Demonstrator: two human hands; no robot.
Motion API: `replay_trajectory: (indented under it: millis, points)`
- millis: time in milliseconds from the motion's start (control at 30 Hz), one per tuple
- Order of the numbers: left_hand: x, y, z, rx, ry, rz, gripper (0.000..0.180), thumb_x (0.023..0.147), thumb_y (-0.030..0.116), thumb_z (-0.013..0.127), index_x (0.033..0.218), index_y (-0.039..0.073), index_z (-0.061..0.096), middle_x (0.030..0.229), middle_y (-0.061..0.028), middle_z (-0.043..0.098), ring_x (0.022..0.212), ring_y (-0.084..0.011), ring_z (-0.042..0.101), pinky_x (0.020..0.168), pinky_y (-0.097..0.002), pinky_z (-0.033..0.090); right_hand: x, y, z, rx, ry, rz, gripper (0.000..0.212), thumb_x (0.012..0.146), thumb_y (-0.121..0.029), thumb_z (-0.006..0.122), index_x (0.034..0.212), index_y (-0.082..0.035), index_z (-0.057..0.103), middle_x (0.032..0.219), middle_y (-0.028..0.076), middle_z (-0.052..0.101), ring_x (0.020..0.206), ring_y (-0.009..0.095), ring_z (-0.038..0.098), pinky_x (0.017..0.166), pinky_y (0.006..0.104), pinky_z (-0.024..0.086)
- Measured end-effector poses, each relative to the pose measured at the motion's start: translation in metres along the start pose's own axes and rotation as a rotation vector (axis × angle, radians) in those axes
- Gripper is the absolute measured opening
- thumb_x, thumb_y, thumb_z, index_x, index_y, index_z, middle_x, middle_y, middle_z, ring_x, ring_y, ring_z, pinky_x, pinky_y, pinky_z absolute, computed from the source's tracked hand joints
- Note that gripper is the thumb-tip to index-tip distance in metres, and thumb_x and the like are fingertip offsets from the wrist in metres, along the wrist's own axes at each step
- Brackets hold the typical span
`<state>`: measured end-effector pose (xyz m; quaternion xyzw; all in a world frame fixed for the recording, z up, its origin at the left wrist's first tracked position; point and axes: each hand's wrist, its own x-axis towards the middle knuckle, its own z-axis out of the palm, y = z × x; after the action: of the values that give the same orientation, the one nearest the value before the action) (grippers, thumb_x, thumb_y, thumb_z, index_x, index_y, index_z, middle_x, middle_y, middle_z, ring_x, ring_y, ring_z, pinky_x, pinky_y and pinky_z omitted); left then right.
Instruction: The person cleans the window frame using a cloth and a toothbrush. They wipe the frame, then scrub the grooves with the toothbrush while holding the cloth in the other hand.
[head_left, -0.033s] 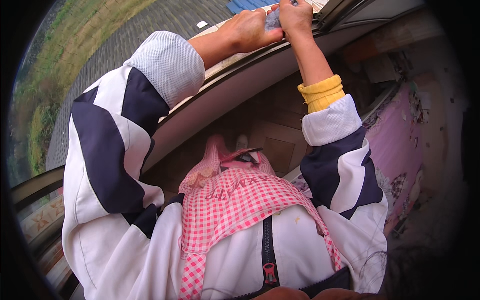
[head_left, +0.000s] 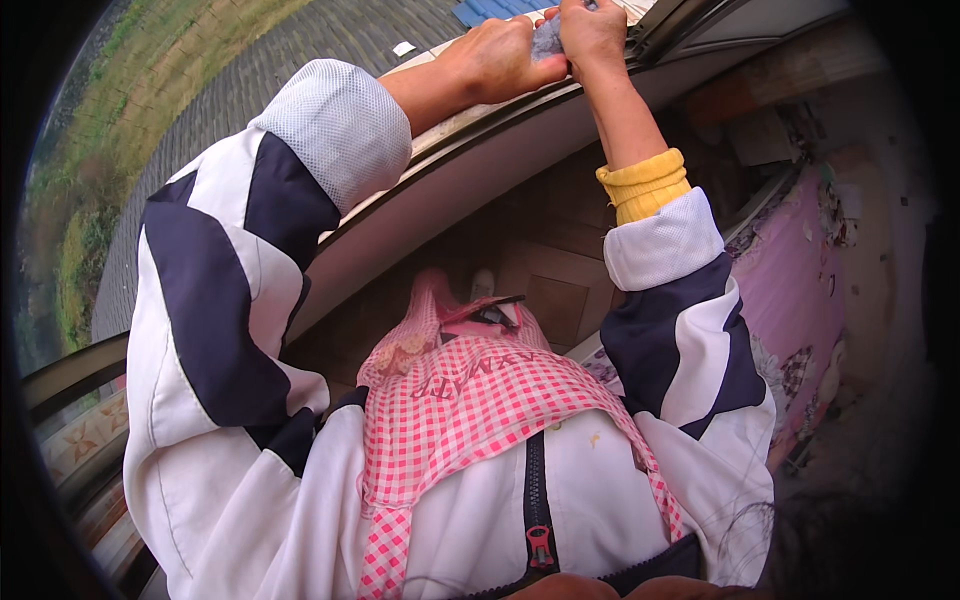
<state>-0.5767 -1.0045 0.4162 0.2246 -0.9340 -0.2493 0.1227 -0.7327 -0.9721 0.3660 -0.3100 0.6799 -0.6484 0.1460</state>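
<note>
At the top of the head view, my two hands meet over a window ledge (head_left: 440,140). A crumpled grey-blue cloth (head_left: 546,40) shows between them. My left hand (head_left: 503,60) grips it from the left, thumb stretched toward the other hand. Closed in a fist around the cloth's right end is my right hand (head_left: 594,38). Some of the fingers on both hands are hidden behind the knuckles or cut off by the upper edge of the picture.
Beyond the ledge lie a grey tiled roof (head_left: 290,75), a blue roof panel (head_left: 495,10) and a grassy slope (head_left: 140,110). A window frame (head_left: 680,30) stands right of my hands. Behind, at right, is a bed with a pink cover (head_left: 800,280).
</note>
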Motion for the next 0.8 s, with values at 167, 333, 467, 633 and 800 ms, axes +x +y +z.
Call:
replay_trajectory:
  millis: [167, 333, 467, 633, 800]
  points:
    - [0.021, -0.002, 0.011, -0.011, -0.014, 0.044, 0.069, 0.083, 0.053, 0.059, 0.105, -0.012, 0.065, 0.094, -0.0325, 0.069, 0.091, -0.0441, 0.069, 0.083, -0.0472, 0.055, 0.013, 0.005, -0.006, -0.022, 0.024, -0.018, 0.019, 0.088, -0.002, 0.05, 0.091, -0.004, 0.069, 0.069, 0.007, 0.067, 0.061, 0.015, 0.063, 0.057, 0.0299, 0.051]
    - [0.018, 0.003, 0.01, 0.002, 0.044, -0.008, 0.07, 0.083, 0.055, 0.063, 0.108, -0.01, 0.062, 0.094, -0.0295, 0.07, 0.09, -0.0421, 0.07, 0.081, -0.0461, 0.054, 0.011, 0.002, -0.015, 0.204, 0.022, 0.03, 0.02, 0.09, -0.005, 0.053, 0.105, -0.003, 0.066, 0.075, 0.007, 0.068, 0.063, 0.013, 0.062, 0.058, 0.0267, 0.05]
    - [0.0, -0.002, -0.016, -0.119, 0.083, -0.082, 0.073, 0.076, 0.06, 0.075, 0.103, -0.006, 0.062, 0.087, -0.0197, 0.069, 0.079, -0.0266, 0.069, 0.072, -0.0383, 0.053, -0.011, -0.025, -0.028, 0.551, -0.269, 0.123, 0.028, 0.097, -0.022, 0.06, 0.118, -0.003, 0.061, 0.092, 0.011, 0.068, 0.083, 0.021, 0.067, 0.073, 0.0331, 0.057]
    - [-0.068, -0.021, -0.064, -0.16, 0.144, -0.065, 0.074, 0.07, 0.054, 0.086, 0.11, -0.002, 0.059, 0.091, -0.0135, 0.067, 0.085, -0.0219, 0.064, 0.076, -0.0354, 0.051, -0.075, -0.062, -0.02, 0.496, -0.528, 0.351, 0.046, 0.099, -0.047, 0.056, 0.118, -0.005, 0.059, 0.1, 0.007, 0.067, 0.089, 0.019, 0.067, 0.072, 0.0365, 0.061]
    - [-0.172, -0.015, -0.091, -0.124, 0.143, -0.212, 0.07, 0.068, 0.04, 0.09, 0.116, 0.002, 0.055, 0.096, -0.0141, 0.067, 0.092, -0.0239, 0.065, 0.083, -0.0355, 0.051, -0.145, -0.072, 0.016, 0.698, -0.788, 0.501, 0.042, 0.098, -0.041, 0.06, 0.122, -0.008, 0.056, 0.105, 0.008, 0.065, 0.085, 0.019, 0.068, 0.067, 0.0375, 0.061]
